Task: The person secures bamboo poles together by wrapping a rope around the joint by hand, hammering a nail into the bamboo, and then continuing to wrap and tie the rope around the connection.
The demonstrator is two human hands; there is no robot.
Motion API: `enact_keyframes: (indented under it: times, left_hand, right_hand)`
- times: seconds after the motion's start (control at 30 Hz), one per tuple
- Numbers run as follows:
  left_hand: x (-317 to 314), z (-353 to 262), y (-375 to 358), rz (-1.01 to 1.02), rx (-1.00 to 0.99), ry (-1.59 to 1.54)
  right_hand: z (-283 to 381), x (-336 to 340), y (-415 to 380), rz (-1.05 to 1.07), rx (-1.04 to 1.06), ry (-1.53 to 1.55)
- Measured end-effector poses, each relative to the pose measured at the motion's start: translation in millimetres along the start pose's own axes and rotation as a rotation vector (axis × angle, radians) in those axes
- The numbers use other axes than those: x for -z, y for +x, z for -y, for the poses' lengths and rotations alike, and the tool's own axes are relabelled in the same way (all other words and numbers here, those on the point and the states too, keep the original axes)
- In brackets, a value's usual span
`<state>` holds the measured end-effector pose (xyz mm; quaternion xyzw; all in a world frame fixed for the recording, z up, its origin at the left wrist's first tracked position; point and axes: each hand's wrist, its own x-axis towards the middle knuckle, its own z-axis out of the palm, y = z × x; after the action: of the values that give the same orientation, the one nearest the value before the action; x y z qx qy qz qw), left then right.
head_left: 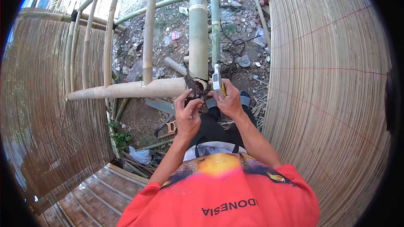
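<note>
A thick horizontal bamboo pole (134,90) meets a thick greenish bamboo pole (198,33) at a joint in front of me. Dark fibre rope (190,83) is wrapped around that joint, beside the horizontal pole's open end. My left hand (188,113) is below the joint, its fingers pinched on the dark strands. Just right of the joint, my right hand (229,99) is closed around a hammer (216,82) with a metal head and some yellow on its handle. The hammer's head points up, and the fingertips are near the rope; part of the handle is hidden.
Thin bamboo uprights (108,38) rise from the horizontal pole on the left. Slatted bamboo screens stand on the left (38,92) and right (328,80). Below lie a wooden-handled saw (171,127), a plastic bag (140,155) and littered soil. A woven bamboo platform (97,197) is lower left.
</note>
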<state>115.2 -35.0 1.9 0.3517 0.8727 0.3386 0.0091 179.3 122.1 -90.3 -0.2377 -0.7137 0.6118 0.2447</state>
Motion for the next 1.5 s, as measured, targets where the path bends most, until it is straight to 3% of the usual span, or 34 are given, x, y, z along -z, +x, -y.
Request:
enact_keyframes:
  times: [0.1, 0.23, 0.3, 0.47, 0.53, 0.63, 0.67, 0.7, 0.73, 0.8, 0.83, 0.9, 1.0, 1.07, 1.13, 1.17, 1.2, 1.27, 1.33, 1.4, 1.5]
  left_hand:
    - [-2.0, 2.9, -2.6, -0.062, -0.013, -0.032]
    - [4.7, 9.4, -6.2, -0.024, -0.014, -0.055]
    - [7.4, 14.4, -5.2, 0.046, 0.020, -0.120]
    - [10.8, 16.0, -1.1, 0.074, -0.046, -0.110]
    - [10.3, 18.4, -0.7, 0.098, -0.052, -0.119]
    - [14.8, 25.1, 5.1, 0.171, -0.103, -0.094]
    - [15.5, 26.5, 6.4, 0.186, -0.024, -0.151]
    - [15.4, 27.8, 7.3, 0.201, 0.054, -0.209]
    - [15.5, 29.5, 7.9, 0.208, 0.045, -0.211]
    - [15.4, 34.5, 9.5, 0.231, 0.119, -0.296]
    - [16.2, 37.9, 9.5, 0.239, 0.113, -0.295]
    - [16.7, 42.6, 9.9, 0.289, 0.430, -0.668]
    - [24.2, 52.9, 12.3, 0.214, 0.550, -0.785]
    - [28.9, 53.1, 8.9, 0.212, 0.478, -0.591]
    - [35.6, 41.2, 11.9, -0.027, -0.010, 0.125]
    - [37.8, 30.3, 12.2, -0.037, -0.054, 0.138]
    - [41.2, 20.6, 20.5, -0.007, -0.075, 0.145]
    - [42.0, 7.2, 34.7, 0.243, -0.245, -0.028]
    - [35.0, 2.2, 64.7, 0.343, -0.371, -0.026]
    - [26.7, -0.9, 98.4, 0.652, -0.599, -0.028]
    - [7.2, 3.1, 142.9, 0.864, -0.804, -0.019]
  right_hand:
    - [10.6, 5.9, 6.7, 0.097, 0.120, -0.087]
    - [19.5, -1.1, 9.2, 0.043, 0.141, -0.084]
    - [24.5, -8.4, 9.7, -0.183, 0.350, -0.133]
    - [31.0, -15.4, 24.2, -0.243, 0.179, -0.002]
    - [40.5, -6.5, 28.0, -0.158, 0.010, 0.155]
    - [28.4, -0.3, 17.1, -0.059, -0.014, 0.302]
    - [26.2, 1.5, 12.4, 0.015, -0.070, 0.357]
    - [29.8, 5.5, 10.9, 0.097, -0.083, 0.078]
    - [28.5, 2.0, 10.1, 0.085, -0.083, 0.077]
    - [20.5, -9.0, 12.3, 0.014, -0.267, 0.425]
    - [14.1, -12.3, 14.5, 0.004, -0.268, 0.427]
    - [12.2, -11.3, 23.6, 0.021, -0.220, 0.406]
    - [25.9, -9.8, 38.4, 0.068, -0.292, 0.375]
    - [13.6, -26.8, 50.0, -0.002, -0.250, 0.333]
    - [22.2, -32.6, 56.7, -0.141, -0.186, 0.205]
    - [29.4, -25.6, 50.5, -0.211, -0.105, 0.015]
    - [35.4, -17.0, 44.7, -0.241, -0.124, 0.028]
    - [34.3, -2.7, 25.5, -0.319, -0.112, -0.078]
    - [19.6, 9.0, -3.0, -0.329, -0.182, 0.004]
    - [22.1, 38.1, -33.0, -0.106, -0.567, 0.966]
    - [48.8, 57.5, -78.8, -0.159, -0.724, 1.216]
